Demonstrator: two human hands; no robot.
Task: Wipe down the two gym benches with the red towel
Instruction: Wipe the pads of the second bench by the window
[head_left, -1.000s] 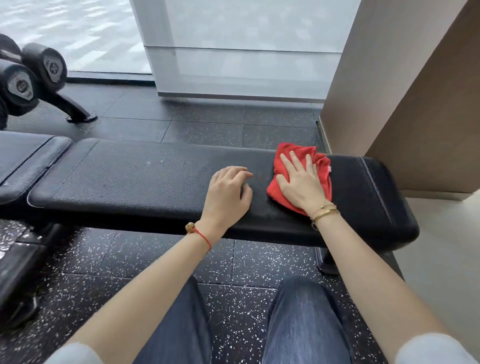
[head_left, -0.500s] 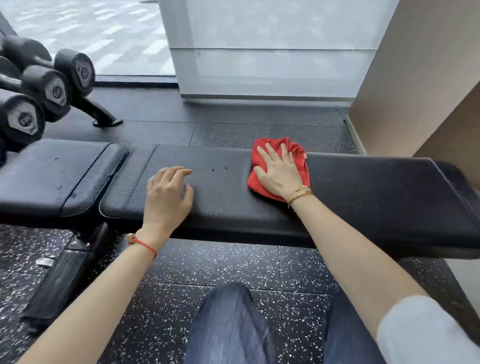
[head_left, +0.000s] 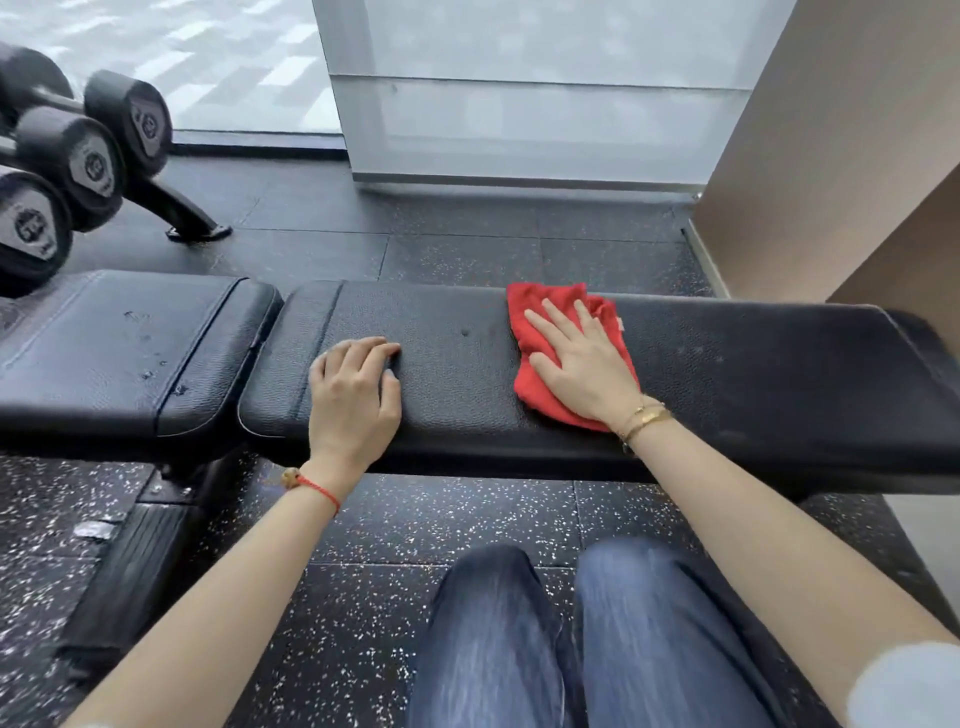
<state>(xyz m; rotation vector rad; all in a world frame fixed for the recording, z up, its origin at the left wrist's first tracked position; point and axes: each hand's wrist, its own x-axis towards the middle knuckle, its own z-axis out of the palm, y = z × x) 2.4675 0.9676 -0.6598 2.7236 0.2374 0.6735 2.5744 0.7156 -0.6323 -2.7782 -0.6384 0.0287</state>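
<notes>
While both hands rest on the black bench, the items run as follows from left to right. Well to the left of the left hand (head_left: 354, 395), and beyond it, three black dumbbells (head_left: 78, 161) sit on a rack whose foot (head_left: 182, 218) stands on the speckled rubber floor (head_left: 363, 561). Nearer, still left of that hand, lies the short seat pad (head_left: 130, 343) (its surface carries several small marks or droplets; which of the two cannot be told). A narrow gap separates this pad from the long pad (head_left: 727, 374), on which both hands are placed.

Left hand: palm down at the near-left end of the long pad, fingers curled with their tips pressing into the upholstery, grasping nothing. A red cord bracelet (head_left: 317, 486) circles its wrist.

Between the two hands the pad surface is bare black textured vinyl, with one small dark spot (head_left: 465, 332) just left of the cloth.

Right hand (head_left: 584, 366): flat, fingers spread and extended, pressed down upon the red towel (head_left: 535, 389). It does not pinch or clutch the cloth; it pins it against the pad. The towel lies crumpled beneath the palm, projecting past the fingertips toward the far edge of the pad and past the heel of the hand toward the near edge. A gold bracelet (head_left: 647, 415) sits at this wrist.

Right of the right hand the long pad continues, with faint mottling on its surface. Beyond that end rises a tan wall panel (head_left: 831, 156). Below the hands, two knees in blue jeans (head_left: 571, 649) are seen.
</notes>
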